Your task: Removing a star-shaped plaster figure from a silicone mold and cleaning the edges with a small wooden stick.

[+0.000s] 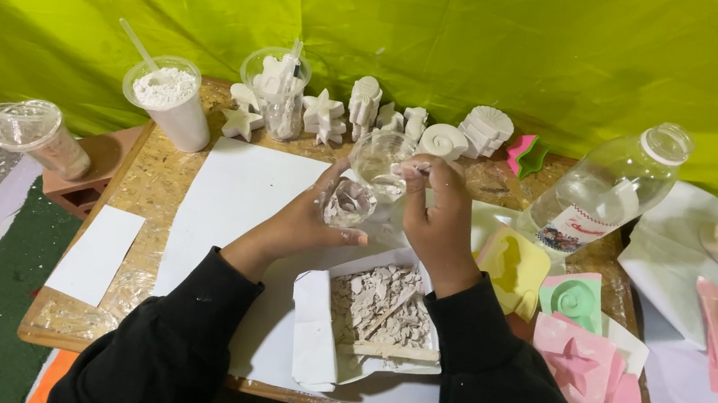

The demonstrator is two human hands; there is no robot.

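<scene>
Left hand [303, 216] gripping a small clear cup [347, 202], right hand [440, 215] fingers pinched on a thin stick [411, 169], white plaster figures [364, 110] far, pink moulds [579, 365] right

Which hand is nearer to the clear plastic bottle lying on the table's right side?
Right. The right hand is raised over the table middle, just left of the clear plastic bottle; the left hand, holding a small clear cup, sits farther left.

Clear glossy plastic cup [347, 202]; matt chalky plaster figures [365, 105]; rough chipboard table [150, 186].
</scene>
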